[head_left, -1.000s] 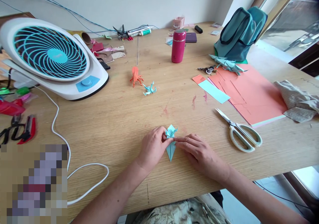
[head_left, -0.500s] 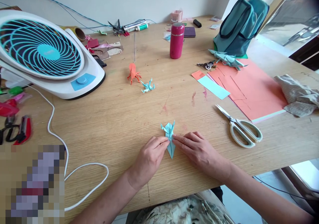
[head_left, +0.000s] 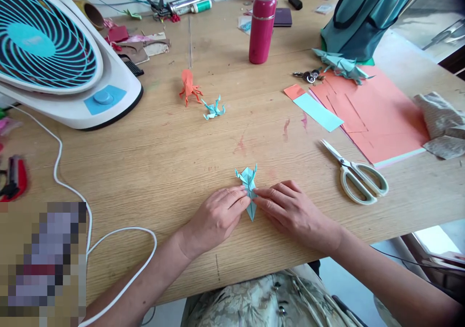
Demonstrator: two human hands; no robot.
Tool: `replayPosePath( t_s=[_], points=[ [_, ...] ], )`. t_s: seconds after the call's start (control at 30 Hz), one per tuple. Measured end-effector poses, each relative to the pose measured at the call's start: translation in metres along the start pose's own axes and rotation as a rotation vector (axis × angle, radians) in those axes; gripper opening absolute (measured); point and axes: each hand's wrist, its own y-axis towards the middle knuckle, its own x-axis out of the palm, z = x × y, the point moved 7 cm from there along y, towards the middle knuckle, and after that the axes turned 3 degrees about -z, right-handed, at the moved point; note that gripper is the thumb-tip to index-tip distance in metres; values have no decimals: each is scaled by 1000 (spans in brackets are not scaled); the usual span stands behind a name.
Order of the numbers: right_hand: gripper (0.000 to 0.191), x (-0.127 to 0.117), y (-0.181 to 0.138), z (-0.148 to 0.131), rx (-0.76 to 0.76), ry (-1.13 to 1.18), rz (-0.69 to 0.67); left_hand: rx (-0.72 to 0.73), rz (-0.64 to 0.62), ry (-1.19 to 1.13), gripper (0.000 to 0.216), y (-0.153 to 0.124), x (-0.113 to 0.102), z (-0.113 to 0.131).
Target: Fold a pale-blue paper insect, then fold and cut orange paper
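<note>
A small light-blue origami figure [head_left: 249,176] lies on the wooden table in front of me, two thin curled points at its far end and one broad point towards me. My left hand [head_left: 220,213] pinches its left edge, fingers together. From the other side, my right hand [head_left: 290,210] grips the right edge with closed fingertips. The fingertips hide part of the figure's middle. Farther off stand an orange folded-paper creature [head_left: 188,85] and a smaller blue one [head_left: 214,109]. White-handled scissors [head_left: 358,174] rest partly open to the right of my right hand.
A white fan [head_left: 90,97] stands at the left, its white cord [head_left: 58,164] looping near my left forearm. A pink flask [head_left: 262,29] stands at the back. Orange paper sheets [head_left: 385,118], a light-blue strip [head_left: 319,113], keys [head_left: 308,76] and a teal bag [head_left: 363,24] lie rightward.
My view has tilted down slightly. Both hands stay at the blue figure's edges; my left fingers have shifted a little and lie flatter along it.
</note>
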Motion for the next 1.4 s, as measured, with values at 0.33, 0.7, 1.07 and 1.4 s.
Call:
replayPosePath(
  t_s=[0.33, 0.7, 1.07, 1.4],
  points=[
    [29, -1, -11, -6, -48, -13, -31, 41, -148, -18, 37, -19, 6, 8],
    [39, 5, -73, -51, -79, -27, 29, 22, -126, 157, 44, -54, 23, 84],
    [13, 14, -87, -70, 20, -40, 300, -72, 192, 210, 13, -58, 31, 100],
    [12, 0, -28, -32, 110, -51, 234, -126, 40, 216, 19, -17, 20, 54]
  ],
)
